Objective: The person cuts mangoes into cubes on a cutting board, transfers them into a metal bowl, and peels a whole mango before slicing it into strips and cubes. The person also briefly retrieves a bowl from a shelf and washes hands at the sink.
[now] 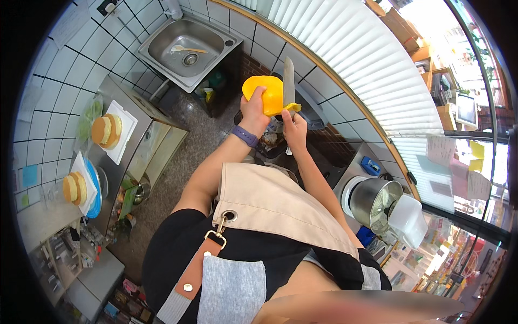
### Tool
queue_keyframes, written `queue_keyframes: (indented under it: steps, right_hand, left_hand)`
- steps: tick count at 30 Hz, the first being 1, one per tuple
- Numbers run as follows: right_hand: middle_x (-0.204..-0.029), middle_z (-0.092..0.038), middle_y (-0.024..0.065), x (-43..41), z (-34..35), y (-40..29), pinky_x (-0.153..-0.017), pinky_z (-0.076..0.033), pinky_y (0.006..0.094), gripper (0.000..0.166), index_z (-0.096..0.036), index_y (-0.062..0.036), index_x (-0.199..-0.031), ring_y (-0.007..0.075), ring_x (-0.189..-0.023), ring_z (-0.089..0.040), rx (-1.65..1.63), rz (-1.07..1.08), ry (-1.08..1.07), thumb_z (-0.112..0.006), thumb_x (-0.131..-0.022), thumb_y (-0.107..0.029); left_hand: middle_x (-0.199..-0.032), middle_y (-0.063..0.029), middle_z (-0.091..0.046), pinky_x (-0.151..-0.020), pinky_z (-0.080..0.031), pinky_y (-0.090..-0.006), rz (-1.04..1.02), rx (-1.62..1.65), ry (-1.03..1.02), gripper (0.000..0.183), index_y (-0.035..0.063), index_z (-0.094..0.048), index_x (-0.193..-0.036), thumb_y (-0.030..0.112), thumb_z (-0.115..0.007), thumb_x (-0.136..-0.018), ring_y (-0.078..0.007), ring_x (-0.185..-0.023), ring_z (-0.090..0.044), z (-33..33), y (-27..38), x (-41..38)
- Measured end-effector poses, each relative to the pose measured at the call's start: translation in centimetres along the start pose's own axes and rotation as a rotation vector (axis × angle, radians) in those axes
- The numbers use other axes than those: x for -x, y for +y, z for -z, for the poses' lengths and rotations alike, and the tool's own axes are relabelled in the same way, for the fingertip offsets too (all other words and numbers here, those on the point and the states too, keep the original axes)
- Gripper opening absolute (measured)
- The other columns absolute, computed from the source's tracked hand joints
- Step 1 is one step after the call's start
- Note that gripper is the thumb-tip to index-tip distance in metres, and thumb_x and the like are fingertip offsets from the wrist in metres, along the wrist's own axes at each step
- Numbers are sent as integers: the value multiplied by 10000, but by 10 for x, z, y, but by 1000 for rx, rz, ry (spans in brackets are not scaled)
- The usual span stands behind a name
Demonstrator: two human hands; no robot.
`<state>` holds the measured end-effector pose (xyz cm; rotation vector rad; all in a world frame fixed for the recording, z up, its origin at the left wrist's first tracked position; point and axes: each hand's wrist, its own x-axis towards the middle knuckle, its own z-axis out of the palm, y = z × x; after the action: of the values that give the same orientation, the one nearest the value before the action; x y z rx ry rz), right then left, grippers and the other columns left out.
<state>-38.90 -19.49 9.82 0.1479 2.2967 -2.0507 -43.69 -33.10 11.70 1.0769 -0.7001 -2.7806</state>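
My left hand [255, 110], with a purple band at its wrist, grips a large yellow fruit [270, 95], probably a mango. Its visible surface is smooth and bright, apparently peeled. In my right hand [296, 131] is a kitchen knife [289, 79], its broad blade pointing away from me along the fruit's right side. A strip of yellow peel [293, 107] lies by the base of the blade, against my right thumb. Most of the knife's handle is hidden by my fingers. Beneath both hands stands a dark bin [279, 150] with crumpled waste inside.
A steel sink [160, 75] holding a spatula [190, 49] is ahead on the left. Two layered sponge cakes [106, 131] [74, 189] sit on the left steel counter [121, 95], one on a blue stand [95, 198]. To my right stands a steel mixing bowl [366, 200].
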Motion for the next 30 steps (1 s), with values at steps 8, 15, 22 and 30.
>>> queue_keyframes:
  steps: [8, 15, 22, 30]
  right_hand:
    - [-498, -311, -41, 4, -13, -5, -344, -202, 225, 471, -386, -154, -769, 59, -360, -272, -415, -480, -147, -518, -1020, -531]
    - [-518, -355, -46, 2, -16, -9, -366, -236, 229, 491, -395, -137, -741, 57, -378, -318, -457, -478, -140, -578, -996, -514]
    - [-623, -552, 1, 6, -22, 13, -514, -396, 248, 410, -621, 21, -840, 55, -569, -489, 14, -7, 104, -707, -951, -365]
    - [-625, -536, -17, 12, -8, 9, -494, -352, 231, 358, -612, -27, -815, 30, -555, -459, -349, -409, -58, -695, -968, -340]
  left_hand:
    - [-1218, -114, -592, -886, -579, -429, -184, -60, 106, 535, 79, -440, -1303, 78, -729, -853, -289, -1074, -649, 3, -5, -5]
    - [-1247, -146, -573, -900, -579, -447, -31, -67, 175, 560, 69, -417, -1336, 128, -730, -875, -308, -1088, -645, 5, -7, -20]
    - [-1255, -161, -577, -896, -587, -456, 41, -59, 176, 579, 55, -421, -1341, 149, -750, -873, -310, -1089, -652, 22, -17, -35]
    - [-1206, -168, -603, -847, -604, -462, 90, -59, 153, 535, 31, -448, -1303, 108, -747, -865, -312, -1021, -682, 29, -33, -51]
